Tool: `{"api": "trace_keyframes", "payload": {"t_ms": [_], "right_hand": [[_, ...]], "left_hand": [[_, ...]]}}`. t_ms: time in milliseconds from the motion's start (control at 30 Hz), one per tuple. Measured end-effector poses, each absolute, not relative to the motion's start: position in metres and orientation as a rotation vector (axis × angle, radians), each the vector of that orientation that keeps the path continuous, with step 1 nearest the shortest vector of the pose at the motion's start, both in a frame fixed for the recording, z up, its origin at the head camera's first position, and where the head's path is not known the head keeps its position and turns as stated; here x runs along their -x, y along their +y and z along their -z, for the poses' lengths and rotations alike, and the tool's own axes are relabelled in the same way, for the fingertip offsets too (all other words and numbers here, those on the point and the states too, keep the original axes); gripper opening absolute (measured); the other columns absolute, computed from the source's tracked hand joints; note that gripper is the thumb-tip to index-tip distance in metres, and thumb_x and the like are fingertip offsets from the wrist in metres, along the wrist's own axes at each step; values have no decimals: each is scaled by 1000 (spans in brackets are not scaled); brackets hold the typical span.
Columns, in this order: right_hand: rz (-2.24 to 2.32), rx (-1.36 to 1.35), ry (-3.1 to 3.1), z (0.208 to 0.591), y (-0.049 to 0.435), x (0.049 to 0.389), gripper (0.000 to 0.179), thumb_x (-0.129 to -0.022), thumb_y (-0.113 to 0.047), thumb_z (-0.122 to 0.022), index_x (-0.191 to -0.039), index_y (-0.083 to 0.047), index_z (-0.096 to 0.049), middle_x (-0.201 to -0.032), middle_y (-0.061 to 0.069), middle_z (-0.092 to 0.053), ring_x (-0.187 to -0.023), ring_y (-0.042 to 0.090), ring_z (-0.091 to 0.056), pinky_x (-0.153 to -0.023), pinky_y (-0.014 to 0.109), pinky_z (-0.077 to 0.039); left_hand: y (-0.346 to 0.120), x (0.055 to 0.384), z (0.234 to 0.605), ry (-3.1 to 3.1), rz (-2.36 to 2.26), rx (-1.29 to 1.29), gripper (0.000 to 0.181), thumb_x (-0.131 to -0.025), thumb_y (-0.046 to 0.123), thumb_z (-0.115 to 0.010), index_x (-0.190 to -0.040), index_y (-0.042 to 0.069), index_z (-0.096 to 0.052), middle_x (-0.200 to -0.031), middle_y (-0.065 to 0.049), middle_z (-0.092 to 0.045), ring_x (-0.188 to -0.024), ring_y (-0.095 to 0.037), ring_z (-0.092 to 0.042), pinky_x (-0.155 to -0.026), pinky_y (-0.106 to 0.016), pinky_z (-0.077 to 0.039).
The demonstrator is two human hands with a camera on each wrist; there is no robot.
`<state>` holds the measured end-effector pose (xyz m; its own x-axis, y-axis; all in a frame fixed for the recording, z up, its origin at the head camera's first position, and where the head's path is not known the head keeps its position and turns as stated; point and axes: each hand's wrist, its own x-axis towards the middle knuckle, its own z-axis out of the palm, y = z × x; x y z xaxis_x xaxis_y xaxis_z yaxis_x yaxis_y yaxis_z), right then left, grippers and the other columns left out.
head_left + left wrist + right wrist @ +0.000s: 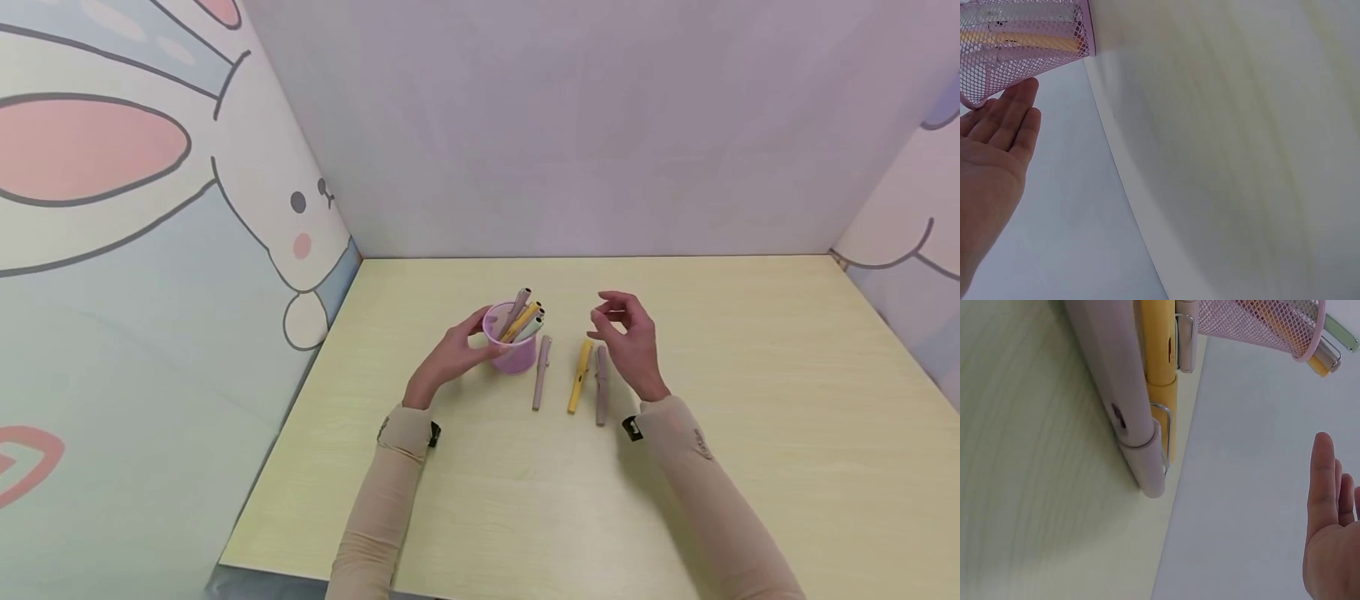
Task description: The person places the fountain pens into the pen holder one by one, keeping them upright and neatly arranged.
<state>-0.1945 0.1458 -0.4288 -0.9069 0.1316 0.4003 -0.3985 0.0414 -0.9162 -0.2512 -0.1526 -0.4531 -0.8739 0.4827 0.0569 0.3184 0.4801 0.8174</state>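
My left hand (450, 354) holds a pink mesh pen cup (514, 362), its thumb at the near side and fingers at the far side. In the left wrist view my left hand (994, 150) touches the cup's (1029, 65) mesh wall. Several pens stand tilted inside, among them a mauve pen (516, 310), a yellow pen (517, 325) and a pale green pen (530, 330). My right hand (632, 342) hovers with bent, loose fingers, holding nothing. Nearest to it on the table lie a mauve pen (1116, 375) and a yellow pen (1160, 353).
A third loose pen, light mauve (541, 375), lies just right of the cup. All of this is on a pale yellow wood-grain table (480, 500). A plain wall (585, 133) stands behind it; a rabbit-patterned wall (150, 333) borders the left side.
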Motion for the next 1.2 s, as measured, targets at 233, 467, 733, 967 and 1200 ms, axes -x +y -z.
{"api": "trace_keyframes", "payload": {"t_ms": [233, 467, 733, 967, 1200], "right_hand": [[-1923, -200, -2100, 452, 162, 203, 35, -101, 4, -60, -134, 14, -52, -109, 22, -56, -92, 11, -59, -71, 31, -61], [-1882, -99, -2286, 457, 174, 200, 38, -103, -4, -60, -137, 10, -52, -112, 21, -55, -92, 10, -56, -74, 36, -62], [-1915, 77, -2442, 464, 184, 195, 46, -104, -12, -61, -141, 11, -48, -113, 20, -54, -97, 21, -58, -75, 35, -62], [-1948, 151, -2523, 465, 190, 195, 47, -104, -13, -59, -143, 11, -45, -116, 23, -52, -103, 33, -60, -75, 34, -62], [-1966, 198, -2619, 461, 195, 192, 52, -106, -16, -56, -147, 12, -40, -122, 26, -50, -104, 34, -59, -76, 36, -62]], "left_hand": [[-153, 252, 454, 2540, -1348, -702, 82, -93, 42, -72, -162, 14, -36, -151, -12, -53, -138, -31, -49, -112, -58, -38], [-154, 252, 454, 2539, -1349, -699, 81, -94, 41, -72, -162, 15, -36, -151, -11, -53, -138, -30, -48, -112, -57, -38], [-153, 251, 452, 2543, -1348, -693, 80, -94, 40, -73, -161, 16, -36, -152, -11, -53, -139, -30, -48, -113, -57, -37], [-154, 252, 453, 2540, -1348, -680, 81, -94, 38, -73, -162, 15, -36, -152, -11, -52, -139, -31, -48, -113, -57, -37], [-155, 252, 453, 2539, -1349, -682, 80, -94, 39, -73, -161, 15, -36, -152, -11, -53, -139, -30, -48, -113, -58, -37]]}}
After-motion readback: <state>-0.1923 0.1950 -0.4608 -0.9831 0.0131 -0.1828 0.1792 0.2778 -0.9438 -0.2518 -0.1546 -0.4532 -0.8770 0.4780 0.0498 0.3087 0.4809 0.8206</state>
